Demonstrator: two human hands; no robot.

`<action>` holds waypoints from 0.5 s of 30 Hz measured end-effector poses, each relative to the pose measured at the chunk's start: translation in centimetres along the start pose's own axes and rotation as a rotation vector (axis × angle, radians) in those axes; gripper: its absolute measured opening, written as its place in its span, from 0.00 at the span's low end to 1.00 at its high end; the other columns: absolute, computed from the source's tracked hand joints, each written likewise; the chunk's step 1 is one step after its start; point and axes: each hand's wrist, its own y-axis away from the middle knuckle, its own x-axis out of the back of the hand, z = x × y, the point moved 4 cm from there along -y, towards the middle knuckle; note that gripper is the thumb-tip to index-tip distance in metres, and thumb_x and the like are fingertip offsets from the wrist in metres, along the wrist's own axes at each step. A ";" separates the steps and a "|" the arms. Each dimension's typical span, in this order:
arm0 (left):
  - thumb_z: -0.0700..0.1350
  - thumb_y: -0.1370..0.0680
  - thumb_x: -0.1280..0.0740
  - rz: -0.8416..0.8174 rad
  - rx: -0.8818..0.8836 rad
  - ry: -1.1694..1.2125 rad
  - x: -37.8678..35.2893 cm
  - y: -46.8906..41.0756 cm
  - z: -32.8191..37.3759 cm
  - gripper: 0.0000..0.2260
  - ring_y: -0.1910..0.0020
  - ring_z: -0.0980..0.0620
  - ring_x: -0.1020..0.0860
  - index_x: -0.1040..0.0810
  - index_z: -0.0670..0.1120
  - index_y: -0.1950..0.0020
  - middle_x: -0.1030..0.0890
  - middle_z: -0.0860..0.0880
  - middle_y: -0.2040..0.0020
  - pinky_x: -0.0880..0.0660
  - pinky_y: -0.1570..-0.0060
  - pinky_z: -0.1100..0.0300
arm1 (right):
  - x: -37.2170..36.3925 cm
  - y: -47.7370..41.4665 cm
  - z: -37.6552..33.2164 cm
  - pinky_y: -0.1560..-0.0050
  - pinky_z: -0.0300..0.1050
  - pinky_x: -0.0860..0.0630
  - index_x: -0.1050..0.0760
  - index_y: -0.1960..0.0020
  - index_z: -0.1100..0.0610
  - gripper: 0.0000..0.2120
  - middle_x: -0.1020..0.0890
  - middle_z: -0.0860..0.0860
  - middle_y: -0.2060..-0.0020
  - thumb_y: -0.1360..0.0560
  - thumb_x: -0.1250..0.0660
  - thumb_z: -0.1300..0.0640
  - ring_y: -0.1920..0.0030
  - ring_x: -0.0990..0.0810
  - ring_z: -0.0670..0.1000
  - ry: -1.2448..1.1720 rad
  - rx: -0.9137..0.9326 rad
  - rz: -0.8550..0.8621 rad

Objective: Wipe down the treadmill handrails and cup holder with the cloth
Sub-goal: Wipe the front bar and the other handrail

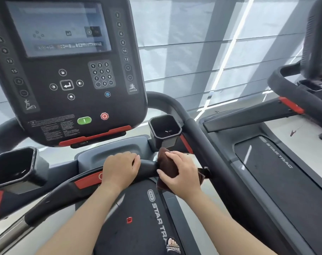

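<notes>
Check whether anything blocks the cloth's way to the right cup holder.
Nothing visible does. The dark brown cloth, held by the right hand on the black front handrail, sits just below the black angular cup holder. The left hand holds the rail farther left, clear.

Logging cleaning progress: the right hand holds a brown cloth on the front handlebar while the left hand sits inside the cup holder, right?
No. The head view shows the left hand gripping the front handlebar, not inside a cup holder. The right hand does hold the brown cloth on that bar.
</notes>
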 end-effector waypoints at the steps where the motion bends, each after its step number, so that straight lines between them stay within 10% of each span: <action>1: 0.48 0.23 0.44 -0.006 0.008 0.004 -0.1 -0.1 0.1 0.17 0.71 0.48 0.33 0.38 0.50 0.72 0.34 0.52 0.73 0.40 0.68 0.55 | -0.3 0.0 -0.1 0.42 0.54 0.28 0.23 0.42 0.51 0.24 0.22 0.49 0.43 0.35 0.29 0.43 0.43 0.24 0.53 0.003 -0.027 0.035; 15: 0.49 0.27 0.44 0.086 0.095 -0.062 -0.3 -0.3 3.4 0.14 0.74 0.50 0.33 0.29 0.50 0.72 0.32 0.53 0.74 0.41 0.68 0.57 | 1.8 -0.3 6.6 0.40 0.46 0.28 0.24 0.38 0.48 0.22 0.23 0.43 0.40 0.32 0.33 0.48 0.41 0.24 0.48 -0.094 -0.066 -0.018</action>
